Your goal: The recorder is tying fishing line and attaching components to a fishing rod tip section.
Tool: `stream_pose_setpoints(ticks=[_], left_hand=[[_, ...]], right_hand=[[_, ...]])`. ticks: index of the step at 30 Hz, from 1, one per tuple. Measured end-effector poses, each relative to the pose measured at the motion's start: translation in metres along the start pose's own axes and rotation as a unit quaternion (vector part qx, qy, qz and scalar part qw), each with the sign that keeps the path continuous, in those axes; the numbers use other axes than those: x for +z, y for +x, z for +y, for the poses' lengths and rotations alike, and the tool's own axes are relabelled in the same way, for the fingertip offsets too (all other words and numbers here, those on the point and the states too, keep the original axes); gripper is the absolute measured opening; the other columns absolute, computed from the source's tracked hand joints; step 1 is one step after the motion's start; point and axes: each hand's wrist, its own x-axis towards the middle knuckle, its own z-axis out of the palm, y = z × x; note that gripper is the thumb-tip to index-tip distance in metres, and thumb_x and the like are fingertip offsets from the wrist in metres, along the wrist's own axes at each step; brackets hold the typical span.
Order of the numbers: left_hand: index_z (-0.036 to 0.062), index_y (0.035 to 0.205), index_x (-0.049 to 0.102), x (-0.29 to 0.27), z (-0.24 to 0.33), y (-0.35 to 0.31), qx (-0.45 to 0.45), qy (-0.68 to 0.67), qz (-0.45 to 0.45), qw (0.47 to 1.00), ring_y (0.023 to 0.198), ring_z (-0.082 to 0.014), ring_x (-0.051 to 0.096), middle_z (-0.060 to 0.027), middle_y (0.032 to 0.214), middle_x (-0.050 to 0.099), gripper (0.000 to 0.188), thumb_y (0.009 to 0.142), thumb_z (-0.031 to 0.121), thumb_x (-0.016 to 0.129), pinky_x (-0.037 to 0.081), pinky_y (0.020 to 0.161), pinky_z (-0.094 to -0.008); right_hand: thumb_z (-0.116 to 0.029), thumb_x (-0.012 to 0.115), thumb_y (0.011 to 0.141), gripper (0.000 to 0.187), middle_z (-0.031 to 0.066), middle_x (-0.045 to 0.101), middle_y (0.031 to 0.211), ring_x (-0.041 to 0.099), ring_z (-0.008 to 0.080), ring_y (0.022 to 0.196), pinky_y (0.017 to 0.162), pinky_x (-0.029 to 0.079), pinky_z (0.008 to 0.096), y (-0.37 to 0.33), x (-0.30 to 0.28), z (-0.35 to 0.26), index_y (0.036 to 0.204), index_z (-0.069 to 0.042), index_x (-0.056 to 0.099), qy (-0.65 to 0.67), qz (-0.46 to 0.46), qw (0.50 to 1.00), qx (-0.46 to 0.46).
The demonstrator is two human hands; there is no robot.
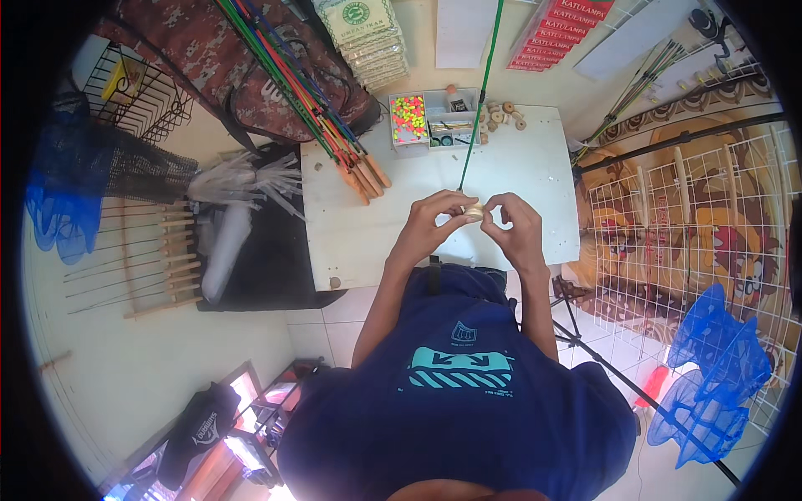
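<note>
Over a white worktable [535, 167], my left hand [436, 219] and right hand [511, 224] meet, fingers pinched narrow around the pale wooden handle end [474, 212] of a thin green rod [479, 100] that runs away from me across the tabletop. A bundle of coloured rods with wooden grips [334, 125] lies at the table's left edge. At its far edge sit a compartment box of bright beads [408, 117] and several small wooden spools [501, 113]. Blue nets [710, 376] hang to my right.
</note>
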Motion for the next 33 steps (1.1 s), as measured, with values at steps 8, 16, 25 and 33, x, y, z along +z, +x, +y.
stream_pose_setpoints(ticks=[8, 16, 25, 33], left_hand=[[0.0067, 0.110, 0.069, 0.000, -0.004, -0.002, 0.005, 0.000, 0.010, 1.000, 0.083, -0.0183, 0.065, -0.0118, 0.102, 0.067, 0.029, 0.081, 0.008, 0.071, 0.053, 0.075, -0.0299], [0.0066, 0.111, 0.069, 0.001, -0.006, -0.002, 0.006, -0.010, -0.001, 1.000, 0.083, -0.0186, 0.065, -0.0130, 0.105, 0.067, 0.030, 0.081, 0.007, 0.070, 0.053, 0.075, -0.0294], [0.0047, 0.111, 0.068, 0.000, -0.002, -0.001, -0.004, -0.014, -0.020, 1.000, 0.090, -0.0193, 0.065, -0.0119, 0.105, 0.067, 0.029, 0.082, 0.004, 0.069, 0.054, 0.080, -0.0305], [0.0026, 0.109, 0.067, 0.002, -0.013, -0.004, -0.015, -0.100, -0.037, 0.994, 0.089, -0.0164, 0.065, -0.0101, 0.101, 0.067, 0.025, 0.085, 0.007, 0.067, 0.054, 0.077, -0.0297]], right_hand=[[-0.002, 0.069, 0.073, 0.015, 0.0017, 0.064, 0.077, 0.052, 0.0133, 0.057, 0.053, 0.044, 0.0271, -0.001, -0.006, 0.003, 0.084, -0.006, 0.060, 0.077, -0.063, 0.992, 0.072], [0.000, 0.068, 0.072, 0.016, 0.0019, 0.063, 0.078, 0.050, 0.0100, 0.059, 0.054, 0.042, 0.0242, -0.002, -0.004, 0.007, 0.081, -0.004, 0.056, 0.063, -0.070, 0.993, 0.071], [0.001, 0.068, 0.068, 0.019, 0.0033, 0.057, 0.073, 0.049, 0.0127, 0.058, 0.053, 0.042, 0.0260, -0.001, 0.000, 0.008, 0.080, -0.004, 0.054, 0.012, -0.042, 0.999, 0.020], [0.000, 0.068, 0.069, 0.021, 0.0021, 0.049, 0.067, 0.041, 0.0096, 0.054, 0.050, 0.036, 0.0247, -0.001, -0.004, 0.000, 0.083, -0.004, 0.054, 0.069, -0.081, 0.987, 0.120]])
